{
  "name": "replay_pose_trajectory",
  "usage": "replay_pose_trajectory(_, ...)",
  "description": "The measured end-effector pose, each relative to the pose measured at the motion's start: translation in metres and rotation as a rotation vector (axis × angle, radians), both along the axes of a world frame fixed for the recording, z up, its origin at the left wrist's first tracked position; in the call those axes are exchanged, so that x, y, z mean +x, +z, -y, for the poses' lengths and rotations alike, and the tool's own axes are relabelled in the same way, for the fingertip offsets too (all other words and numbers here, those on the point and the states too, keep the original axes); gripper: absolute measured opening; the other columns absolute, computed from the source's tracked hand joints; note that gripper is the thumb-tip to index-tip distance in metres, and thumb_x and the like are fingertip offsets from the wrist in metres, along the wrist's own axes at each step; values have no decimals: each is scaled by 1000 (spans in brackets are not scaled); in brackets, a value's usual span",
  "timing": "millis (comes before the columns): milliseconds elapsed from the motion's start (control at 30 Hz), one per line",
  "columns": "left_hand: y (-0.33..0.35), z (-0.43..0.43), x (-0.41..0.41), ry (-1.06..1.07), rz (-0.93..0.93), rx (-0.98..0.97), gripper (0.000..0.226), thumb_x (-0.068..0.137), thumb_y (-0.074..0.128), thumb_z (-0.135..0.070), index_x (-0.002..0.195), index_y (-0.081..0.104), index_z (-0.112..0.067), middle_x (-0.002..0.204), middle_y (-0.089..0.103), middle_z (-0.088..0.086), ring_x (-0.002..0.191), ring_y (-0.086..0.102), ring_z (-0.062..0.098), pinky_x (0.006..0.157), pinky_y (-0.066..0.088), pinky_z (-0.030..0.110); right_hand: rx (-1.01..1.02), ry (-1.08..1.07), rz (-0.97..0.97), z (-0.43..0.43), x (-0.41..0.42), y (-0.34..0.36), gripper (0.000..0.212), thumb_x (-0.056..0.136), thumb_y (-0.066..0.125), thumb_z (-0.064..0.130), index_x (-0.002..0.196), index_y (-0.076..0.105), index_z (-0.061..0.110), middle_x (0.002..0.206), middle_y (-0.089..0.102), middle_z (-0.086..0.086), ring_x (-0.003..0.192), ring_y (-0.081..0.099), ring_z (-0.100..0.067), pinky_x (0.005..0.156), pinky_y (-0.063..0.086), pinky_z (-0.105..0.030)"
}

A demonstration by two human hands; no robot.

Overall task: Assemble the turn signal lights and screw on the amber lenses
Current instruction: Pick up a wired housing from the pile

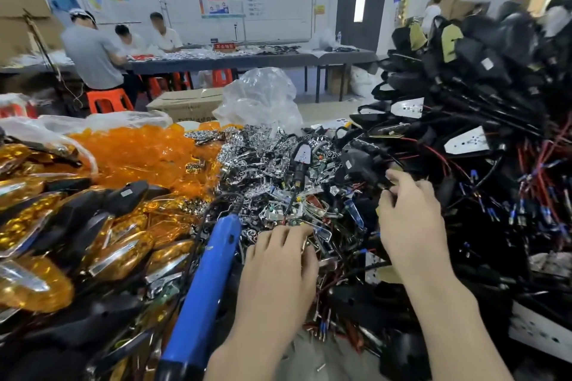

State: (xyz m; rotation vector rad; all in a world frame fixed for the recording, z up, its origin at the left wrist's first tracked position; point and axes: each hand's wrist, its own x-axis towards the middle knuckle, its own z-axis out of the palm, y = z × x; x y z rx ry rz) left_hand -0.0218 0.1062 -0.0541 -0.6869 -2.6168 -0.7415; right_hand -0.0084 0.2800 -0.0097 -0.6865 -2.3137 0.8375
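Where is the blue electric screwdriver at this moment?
In the head view, the blue electric screwdriver lies untouched at lower centre, angled up from the bottom edge, just left of the left hand and right of the finished amber-lensed turn signals.

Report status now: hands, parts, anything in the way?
Left hand on chrome parts, right hand reaching into black housings. Screwdriver idle. Tangled wires crowd reach.

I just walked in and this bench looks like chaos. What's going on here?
A person is sorting parts for turn signal lights. The left hand rests palm-down in the pile of chrome reflectors; the right hand reaches into the black wired housings. A blue electric screwdriver lies unused beside the left hand. Loose amber lenses and finished lights are heaped to the left.
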Motion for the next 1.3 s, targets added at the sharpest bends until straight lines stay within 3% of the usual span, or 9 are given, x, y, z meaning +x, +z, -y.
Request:
replay_pose_trajectory(167,18,1,0,-65,308,589,21,100,46,-44,115,60,-43,103,65,-29,99,57,-11,84,47,15,-111,168,-197,19,3,18,28,103,51,19,120,68,33,111,62,3,69,58,-5,66,45,-21)
replay_pose_trajectory(300,44,3,-7,-157,732,1114,32,103,45,-42,99,76,-32,97,77,-4,93,72,11,83,53,33,6,362,-279,76,5,31,23,101,52,17,110,59,37,106,54,13,90,56,0,77,42,-18)
replay_pose_trajectory(533,61,51,-17,-74,836,1507,29,99,49,-37,93,72,-21,73,66,-8,61,64,3,59,54,20,199,835,-37,139,17,31,48,101,48,10,140,37,36,139,47,12,119,51,-15,91,43,-30)
replay_pose_trajectory(700,76,62,-12,-283,1054,1867,32,97,51,-43,105,68,-17,56,40,-10,37,38,4,33,34,16,-62,930,-200,112,28,54,17,101,56,25,110,67,35,90,72,22,81,66,3,72,50,-16)
replay_pose_trajectory(767,76,61,-11,-455,1142,1851,28,97,49,-39,102,63,-15,53,24,-9,37,15,4,31,16,16,-209,749,-311,92,26,55,16,99,53,36,107,65,44,91,70,24,76,65,0,65,49,-15)
replay_pose_trajectory(900,75,56,1,-634,1352,1530,26,93,53,-37,98,67,-15,51,23,-9,38,12,4,33,10,18,-721,639,-288,75,9,44,27,99,52,46,124,60,40,107,74,12,91,72,-6,80,55,-28)
replay_pose_trajectory(1067,82,31,16,-443,1359,1017,37,101,39,-40,98,68,-17,50,25,-9,34,14,3,31,11,16,-1250,658,-501,74,3,38,24,94,63,39,110,69,23,106,77,-8,91,75,-26,68,60,-33)
replay_pose_trajectory(1200,85,27,20,-361,1093,733,38,101,43,-48,86,55,-15,54,35,-6,39,21,8,37,19,18,-1291,580,-609,72,4,39,15,104,57,23,98,70,26,84,68,-5,69,70,-22,51,55,-30)
replay_pose_trajectory(1300,86,33,21,-312,803,534,48,97,45,-54,84,51,-8,63,38,0,46,28,13,44,25,24,-1312,590,-733,70,6,42,11,106,52,16,109,62,16,79,65,-4,67,66,-20,60,57,-32)
